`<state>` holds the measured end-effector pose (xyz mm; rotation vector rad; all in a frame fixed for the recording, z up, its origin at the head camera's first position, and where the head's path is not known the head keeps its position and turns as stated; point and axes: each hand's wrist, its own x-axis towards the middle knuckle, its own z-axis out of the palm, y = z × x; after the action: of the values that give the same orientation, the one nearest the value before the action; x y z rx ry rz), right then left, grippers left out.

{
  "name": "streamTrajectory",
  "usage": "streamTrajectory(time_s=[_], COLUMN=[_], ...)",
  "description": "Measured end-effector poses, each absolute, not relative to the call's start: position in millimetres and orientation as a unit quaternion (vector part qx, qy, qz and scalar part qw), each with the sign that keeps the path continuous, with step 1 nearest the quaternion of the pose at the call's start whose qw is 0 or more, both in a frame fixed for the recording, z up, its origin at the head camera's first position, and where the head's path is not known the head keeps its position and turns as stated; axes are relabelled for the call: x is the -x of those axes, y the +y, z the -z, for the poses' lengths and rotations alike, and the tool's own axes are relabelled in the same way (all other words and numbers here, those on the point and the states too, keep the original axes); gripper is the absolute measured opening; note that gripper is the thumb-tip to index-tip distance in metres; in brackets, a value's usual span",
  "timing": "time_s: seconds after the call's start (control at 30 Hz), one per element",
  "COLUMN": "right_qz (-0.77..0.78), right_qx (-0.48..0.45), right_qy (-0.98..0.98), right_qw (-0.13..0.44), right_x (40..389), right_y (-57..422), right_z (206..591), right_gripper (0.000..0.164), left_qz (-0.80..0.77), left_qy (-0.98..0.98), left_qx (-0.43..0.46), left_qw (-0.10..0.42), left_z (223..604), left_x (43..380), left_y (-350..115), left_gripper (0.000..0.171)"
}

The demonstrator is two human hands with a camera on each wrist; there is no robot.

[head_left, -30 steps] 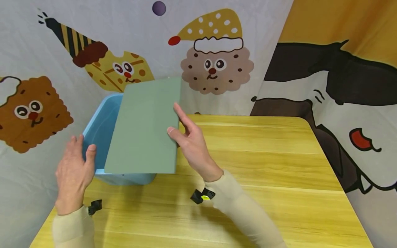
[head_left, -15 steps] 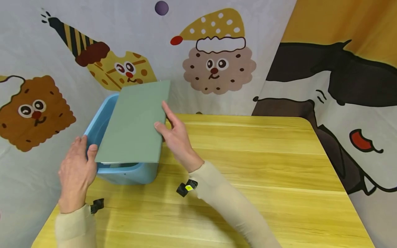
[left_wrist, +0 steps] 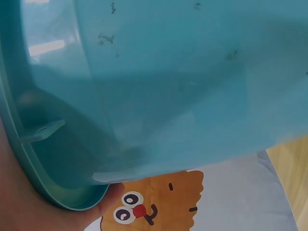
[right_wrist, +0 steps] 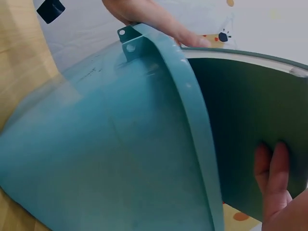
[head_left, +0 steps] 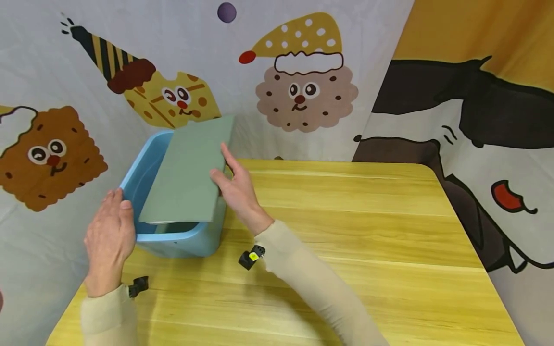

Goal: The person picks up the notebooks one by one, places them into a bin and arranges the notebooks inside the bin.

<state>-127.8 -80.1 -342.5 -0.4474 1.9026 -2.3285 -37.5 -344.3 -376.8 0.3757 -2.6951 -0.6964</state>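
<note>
A light blue plastic bin (head_left: pixel 186 246) stands at the left of the table. My left hand (head_left: pixel 110 235) holds its near left rim, the thumb at the inner side and the fingers along the outside. The left wrist view shows the bin's outer wall (left_wrist: pixel 168 96) beside that hand. My right hand (head_left: pixel 240 192) grips the right edge of a green notebook (head_left: pixel 186 173), thumb on top; in the right wrist view its fingers (right_wrist: pixel 278 168) press the underside. Tilted, the notebook hangs over the bin's opening, its near left corner inside the rim. Most of the bin's inside is hidden beneath it.
The wooden table (head_left: pixel 346 250) extends to the right of the bin. Behind it hangs a white cloth (head_left: pixel 173 38) printed with cartoon biscuits. A small black device (head_left: pixel 138 287) is worn at each wrist.
My right hand has carried the notebook left and down, bringing its near edge from over the bin's front rim to behind it. The left hand stays on the rim.
</note>
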Motion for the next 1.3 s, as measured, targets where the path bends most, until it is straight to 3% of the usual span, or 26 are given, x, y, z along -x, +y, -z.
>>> streamTrajectory(time_s=[0.67,0.9,1.3], right_qz=[0.728,0.635,0.546], right_qx=[0.159,0.214,0.243], right_qy=[0.658,0.725,0.8], right_qw=[0.108,0.162,0.057], right_x=[131.0,135.0,124.3], right_y=[-125.4,-119.7,-66.1], right_z=[344.1,337.8,340.5], right_gripper=[0.067,0.065,0.06], left_qz=[0.228,0.231,0.222], left_qy=[-0.947,-0.946,-0.951], left_qx=[-0.118,-0.112,-0.113], left_qw=[0.193,0.197,0.186], left_z=[378.6,379.4,377.0], left_x=[38.0,37.8,38.7], left_y=[-342.4,-342.5,-344.0], left_gripper=[0.089,0.087,0.088])
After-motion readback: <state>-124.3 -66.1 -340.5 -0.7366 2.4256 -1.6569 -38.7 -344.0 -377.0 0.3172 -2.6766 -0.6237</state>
